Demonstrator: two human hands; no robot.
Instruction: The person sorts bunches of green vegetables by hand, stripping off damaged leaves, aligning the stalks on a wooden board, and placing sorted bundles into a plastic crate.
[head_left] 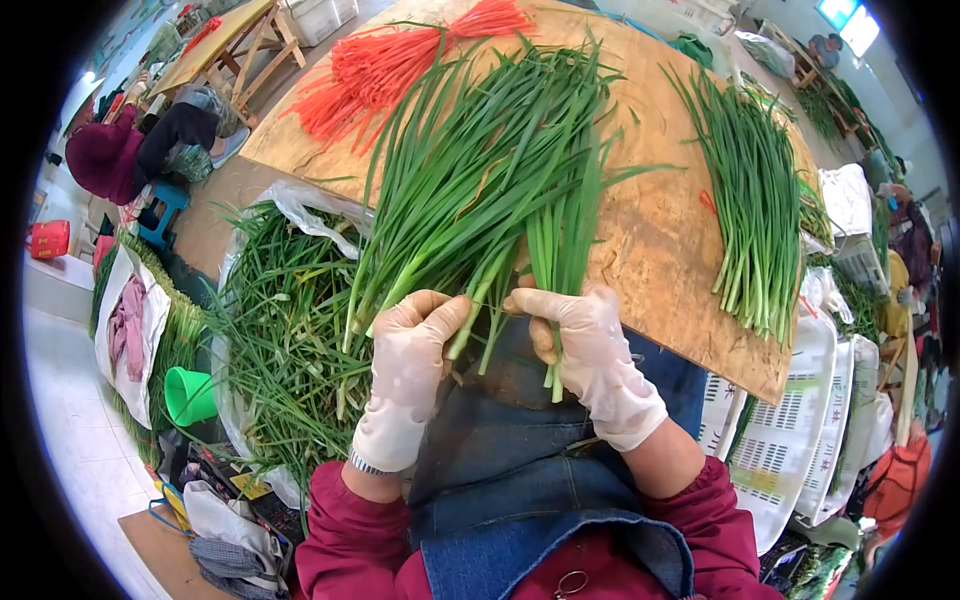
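Both my hands wear pale, translucent gloves and are at the near edge of a wooden table [660, 250]. My left hand [415, 335] pinches a green stalk [482, 290] near its pale lower end, beside a large loose pile of long green leaves [500, 150]. My right hand [575, 335] is closed around a small bunch of stalks [556, 245], whose cut ends stick out below the fingers. Toward the right of the table lies a neater bunch of greens [755, 215]. Red ties [385, 75] are heaped at the table's far left.
A plastic-lined container of loose greens [285, 330] stands left of the table. A green cup [190, 396] is further left. White crates [785, 430] stand at the lower right. A person [105, 155] sits at the upper left.
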